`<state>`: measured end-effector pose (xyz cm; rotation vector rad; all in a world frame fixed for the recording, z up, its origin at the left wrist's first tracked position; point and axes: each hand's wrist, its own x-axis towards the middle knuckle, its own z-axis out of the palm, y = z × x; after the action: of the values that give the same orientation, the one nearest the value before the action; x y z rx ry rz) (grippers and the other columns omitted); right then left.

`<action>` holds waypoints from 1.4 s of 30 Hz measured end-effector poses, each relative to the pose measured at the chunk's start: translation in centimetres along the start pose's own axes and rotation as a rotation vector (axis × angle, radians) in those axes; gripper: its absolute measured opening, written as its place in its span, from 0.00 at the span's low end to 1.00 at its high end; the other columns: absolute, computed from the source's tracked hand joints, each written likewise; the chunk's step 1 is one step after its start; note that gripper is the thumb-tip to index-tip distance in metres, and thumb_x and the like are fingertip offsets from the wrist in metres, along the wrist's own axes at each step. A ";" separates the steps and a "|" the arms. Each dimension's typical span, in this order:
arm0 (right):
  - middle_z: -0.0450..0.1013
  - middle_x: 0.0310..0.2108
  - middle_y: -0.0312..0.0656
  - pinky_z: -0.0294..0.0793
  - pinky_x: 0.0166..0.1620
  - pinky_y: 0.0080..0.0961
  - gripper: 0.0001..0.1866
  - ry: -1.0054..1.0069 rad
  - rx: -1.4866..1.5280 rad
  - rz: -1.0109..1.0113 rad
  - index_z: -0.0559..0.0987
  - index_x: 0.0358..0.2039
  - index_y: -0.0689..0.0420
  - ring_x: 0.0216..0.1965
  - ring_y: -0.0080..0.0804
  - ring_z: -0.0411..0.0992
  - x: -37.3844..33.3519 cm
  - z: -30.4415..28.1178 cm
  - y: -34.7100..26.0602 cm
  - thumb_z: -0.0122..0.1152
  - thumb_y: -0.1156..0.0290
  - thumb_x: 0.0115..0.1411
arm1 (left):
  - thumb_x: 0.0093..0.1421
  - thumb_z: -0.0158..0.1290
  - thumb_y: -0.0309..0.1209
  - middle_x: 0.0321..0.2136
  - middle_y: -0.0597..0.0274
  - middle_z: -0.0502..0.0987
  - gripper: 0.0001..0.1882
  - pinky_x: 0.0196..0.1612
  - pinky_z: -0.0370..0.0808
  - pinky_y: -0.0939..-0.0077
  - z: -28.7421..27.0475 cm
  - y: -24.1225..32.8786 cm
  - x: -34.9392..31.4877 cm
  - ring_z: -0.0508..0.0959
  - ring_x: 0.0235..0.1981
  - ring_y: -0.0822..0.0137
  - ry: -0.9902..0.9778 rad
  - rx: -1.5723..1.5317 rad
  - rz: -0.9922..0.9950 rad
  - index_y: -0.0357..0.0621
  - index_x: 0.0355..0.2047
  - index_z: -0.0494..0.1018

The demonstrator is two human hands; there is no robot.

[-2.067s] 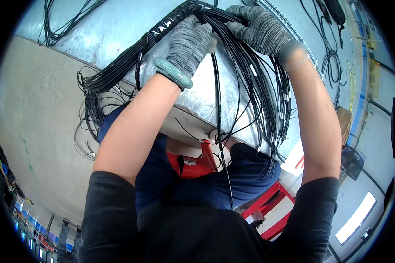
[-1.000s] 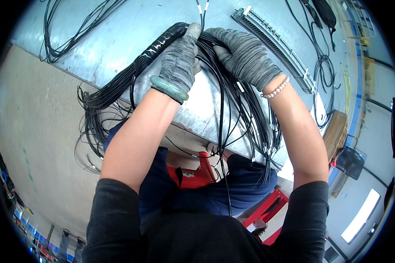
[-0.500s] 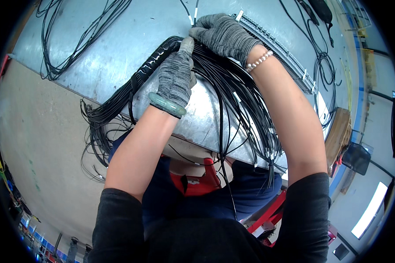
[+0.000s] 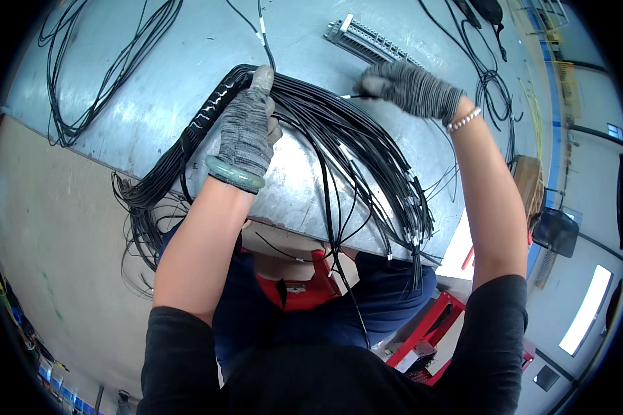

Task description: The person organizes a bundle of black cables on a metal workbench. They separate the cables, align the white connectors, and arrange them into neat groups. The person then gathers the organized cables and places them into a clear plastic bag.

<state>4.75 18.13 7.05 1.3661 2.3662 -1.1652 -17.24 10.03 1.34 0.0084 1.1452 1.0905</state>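
My left hand, in a grey knit glove, is closed round the thick bundle of black cables where it bends on the metal table. Left of that hand the bundle is wrapped in black tape; to the right it fans out into loose ends with white markers. My right hand, gloved too, pinches a single black cable with a white marker, held out to the right above the fan. Just beyond it lies a grey terminal strip, partly covered by the fingers. Two marked cables run up past my left thumb.
Loose black cable loops lie at the far left and far right of the metal table. Cable ends hang over its near edge by my lap. A red tool-like object sits below, and a wooden piece stands at right.
My right hand has moved right, away from my left thumb, drawing a single cable out of the bundle. My left hand keeps its hold. The whole view has shifted slightly.
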 end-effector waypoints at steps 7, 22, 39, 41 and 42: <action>0.75 0.27 0.37 0.74 0.38 0.23 0.11 0.020 -0.073 0.152 0.78 0.37 0.57 0.28 0.22 0.70 1.6 1.2 -3.2 0.57 0.65 0.57 | 0.62 0.46 0.40 0.07 0.78 0.52 0.11 0.08 0.45 0.84 -0.5 -0.1 0.2 0.47 0.05 0.80 -0.052 -0.002 0.007 0.54 0.25 0.71; 0.73 0.31 0.34 0.69 0.45 0.30 0.12 0.607 -0.819 -0.162 0.78 0.32 0.49 0.35 0.31 0.71 5.9 0.9 -3.8 0.58 0.56 0.53 | 0.59 0.52 0.40 0.06 0.79 0.53 0.21 0.08 0.45 0.83 -1.2 -0.2 0.5 0.47 0.04 0.80 -0.182 -0.055 -0.008 0.58 0.12 0.59; 0.73 0.31 0.48 0.70 0.42 0.37 0.15 0.496 -0.335 -0.129 0.73 0.35 0.57 0.35 0.45 0.73 1.6 5.7 -6.1 0.51 0.60 0.55 | 0.56 0.52 0.30 0.12 0.75 0.62 0.05 0.11 0.52 0.84 -2.2 -1.1 1.0 0.56 0.08 0.79 -0.199 0.001 0.071 0.47 0.23 0.70; 0.74 0.28 0.47 0.71 0.39 0.37 0.13 0.482 -0.398 -0.072 0.72 0.33 0.58 0.34 0.44 0.73 1.9 5.7 -6.6 0.50 0.61 0.57 | 0.55 0.52 0.30 0.14 0.74 0.65 0.04 0.13 0.53 0.85 -2.9 -1.2 1.1 0.57 0.10 0.79 -0.305 -0.019 0.104 0.45 0.25 0.72; 0.73 0.27 0.47 0.71 0.38 0.36 0.13 0.480 -0.415 -0.084 0.72 0.33 0.58 0.33 0.44 0.73 2.1 5.6 -6.7 0.51 0.61 0.57 | 0.55 0.52 0.28 0.14 0.74 0.65 0.04 0.14 0.55 0.85 -2.6 -0.9 0.7 0.57 0.11 0.79 -0.299 -0.044 0.108 0.44 0.25 0.71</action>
<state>-2.98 13.75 5.88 1.5260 2.7916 -0.3347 -18.49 8.72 -0.86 0.1947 0.8598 1.1656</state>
